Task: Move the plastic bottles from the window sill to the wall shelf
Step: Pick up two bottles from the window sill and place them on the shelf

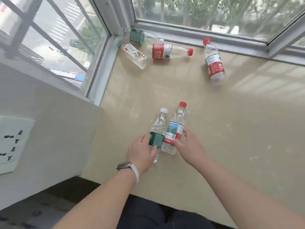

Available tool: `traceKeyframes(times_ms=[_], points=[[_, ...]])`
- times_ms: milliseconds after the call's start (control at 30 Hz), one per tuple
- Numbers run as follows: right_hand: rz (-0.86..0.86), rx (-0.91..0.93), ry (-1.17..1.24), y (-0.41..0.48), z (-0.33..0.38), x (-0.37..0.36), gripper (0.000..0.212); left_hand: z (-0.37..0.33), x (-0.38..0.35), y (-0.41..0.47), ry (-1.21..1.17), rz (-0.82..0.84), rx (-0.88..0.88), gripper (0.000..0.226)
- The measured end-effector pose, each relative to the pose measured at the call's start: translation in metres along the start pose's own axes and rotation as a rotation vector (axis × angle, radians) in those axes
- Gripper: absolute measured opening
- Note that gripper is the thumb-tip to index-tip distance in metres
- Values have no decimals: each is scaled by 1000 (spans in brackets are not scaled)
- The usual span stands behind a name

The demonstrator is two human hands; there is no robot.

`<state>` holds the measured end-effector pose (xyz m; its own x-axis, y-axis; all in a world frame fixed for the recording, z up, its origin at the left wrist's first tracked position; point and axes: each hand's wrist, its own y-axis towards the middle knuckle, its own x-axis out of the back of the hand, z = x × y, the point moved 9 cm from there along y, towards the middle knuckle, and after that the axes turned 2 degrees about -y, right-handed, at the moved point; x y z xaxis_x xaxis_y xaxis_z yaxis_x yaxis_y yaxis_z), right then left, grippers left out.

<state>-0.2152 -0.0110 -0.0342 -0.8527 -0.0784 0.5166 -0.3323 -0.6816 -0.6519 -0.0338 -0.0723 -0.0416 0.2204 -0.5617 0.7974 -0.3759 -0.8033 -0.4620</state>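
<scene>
Two clear plastic bottles lie side by side on the beige window sill [231,129], caps pointing away from me. The green-label bottle [158,129] has a white cap, and my left hand [142,152] wraps around its lower half. My right hand [189,144] closes around the lower part of the red-cap bottle [176,126] with a blue and red label. Farther back lie a red-label bottle [214,63] at the right, another red-label bottle [166,51] in the middle, a white-label bottle [134,54] with a green cap, and a green-label bottle [137,36] in the corner.
Window frames [198,35] border the sill at the back and the left. A white wall [49,129] with a paper sign [11,142] stands at the left. The sill's front edge is near my legs. No wall shelf is in view.
</scene>
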Motion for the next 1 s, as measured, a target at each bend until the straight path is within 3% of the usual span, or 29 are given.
traceKeyframes(times_ms=[233, 500, 700, 1000], points=[[-34, -298, 336, 38, -42, -30, 48, 8, -30, 37, -96, 122, 144, 50], [-105, -460, 429, 63, -51, -44, 55, 13, -48, 60, -133, 279, 265, 54], [-123, -467, 418, 69, -49, -44, 58, 15, -46, 63, -255, 303, 339, 48], [-94, -347, 471, 53, -55, -27, 46, 17, -33, 48, -492, 239, 397, 33]])
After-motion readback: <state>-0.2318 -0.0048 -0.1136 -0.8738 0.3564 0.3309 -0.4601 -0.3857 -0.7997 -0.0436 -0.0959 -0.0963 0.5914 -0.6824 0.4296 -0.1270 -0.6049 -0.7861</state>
